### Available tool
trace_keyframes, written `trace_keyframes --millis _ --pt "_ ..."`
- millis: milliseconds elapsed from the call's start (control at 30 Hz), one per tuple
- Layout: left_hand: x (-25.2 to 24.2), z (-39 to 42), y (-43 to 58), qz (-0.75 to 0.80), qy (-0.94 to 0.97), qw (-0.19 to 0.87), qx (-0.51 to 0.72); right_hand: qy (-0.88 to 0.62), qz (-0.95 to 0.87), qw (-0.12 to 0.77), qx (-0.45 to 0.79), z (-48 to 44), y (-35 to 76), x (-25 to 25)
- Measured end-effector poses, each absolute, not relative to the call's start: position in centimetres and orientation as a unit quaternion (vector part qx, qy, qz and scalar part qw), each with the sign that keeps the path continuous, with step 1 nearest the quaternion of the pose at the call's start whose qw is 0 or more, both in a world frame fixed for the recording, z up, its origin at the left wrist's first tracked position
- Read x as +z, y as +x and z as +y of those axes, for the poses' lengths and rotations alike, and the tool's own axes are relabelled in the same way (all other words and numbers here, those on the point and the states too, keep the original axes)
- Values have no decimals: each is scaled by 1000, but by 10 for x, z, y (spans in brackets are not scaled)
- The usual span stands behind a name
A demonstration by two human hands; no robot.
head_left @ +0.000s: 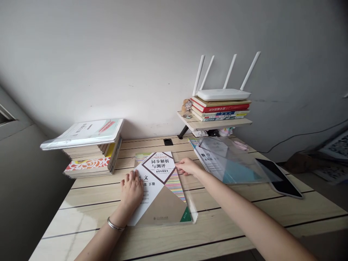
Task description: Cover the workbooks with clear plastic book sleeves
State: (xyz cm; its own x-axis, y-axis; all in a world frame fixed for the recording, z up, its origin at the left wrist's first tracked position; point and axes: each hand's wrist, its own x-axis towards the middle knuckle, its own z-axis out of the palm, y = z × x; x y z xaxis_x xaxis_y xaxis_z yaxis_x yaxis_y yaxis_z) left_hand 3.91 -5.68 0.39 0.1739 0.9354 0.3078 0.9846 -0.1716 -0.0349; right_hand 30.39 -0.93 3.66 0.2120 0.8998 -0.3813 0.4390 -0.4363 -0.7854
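A workbook (159,203) with a white, tan and striped cover lies at a slant on the table in front of me. Clear plastic (193,212) sticks out past its lower right edge. On the book's left side rests my left hand (132,190), fingers bent together against the cover and its edge; the thumb is hidden. My right hand (187,166) pinches the upper right edge with thumb and fingers; whether it grips the paper or the plastic I cannot tell. Part of another colourful cover (141,157) shows beneath the workbook's top left.
A stack of books (89,152) stands at the left. On the right lie another book in a clear cover (217,159) and a dark tablet (282,181). Behind, a small shelf (214,125) bears books and a white router (223,95). A socket (168,142) sits in the tabletop.
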Motion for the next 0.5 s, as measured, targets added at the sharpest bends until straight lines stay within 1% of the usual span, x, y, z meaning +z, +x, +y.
trace_keyframes --millis 200,333,500 --pt "10 -59 41 -644 -750 106 -105 -734 -429 253 462 10 295 35" --pt "8 -60 40 -651 -743 118 -104 -738 -411 246 476 18 297 35" --pt "6 -59 43 -656 -738 129 -97 -699 -393 269 533 14 299 42"
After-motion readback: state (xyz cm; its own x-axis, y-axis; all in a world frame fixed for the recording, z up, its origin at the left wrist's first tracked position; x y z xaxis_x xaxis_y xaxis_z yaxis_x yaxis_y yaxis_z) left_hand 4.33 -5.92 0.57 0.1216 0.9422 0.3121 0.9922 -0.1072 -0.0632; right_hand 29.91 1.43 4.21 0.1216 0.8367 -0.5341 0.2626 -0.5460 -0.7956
